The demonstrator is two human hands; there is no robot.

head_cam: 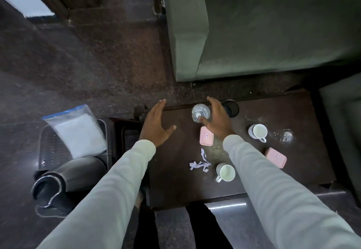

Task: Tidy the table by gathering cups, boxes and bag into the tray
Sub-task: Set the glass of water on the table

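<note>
On the dark wooden table (293, 112) stand two white cups, one at the right (258, 132) and one near the front (226, 172). Two pink lidded boxes lie there, one at mid-table (206, 136) and one at the right (276, 157). A clear glass (199, 112) stands near the far edge. My right hand (216, 119) is spread open beside the glass, thumb by its rim, not closed on it. My left hand (156, 124) hovers open over the table's left end. The clear bag (78, 131) with white contents rests in the tray (46, 145) at the left.
A dark kettle (68, 176) lies on its side at the tray's near end. A crumpled strip of paper (201, 162) lies on the table. A dark cup (231, 108) and another clear glass (286, 135) also stand there. Green sofas border the far and right sides.
</note>
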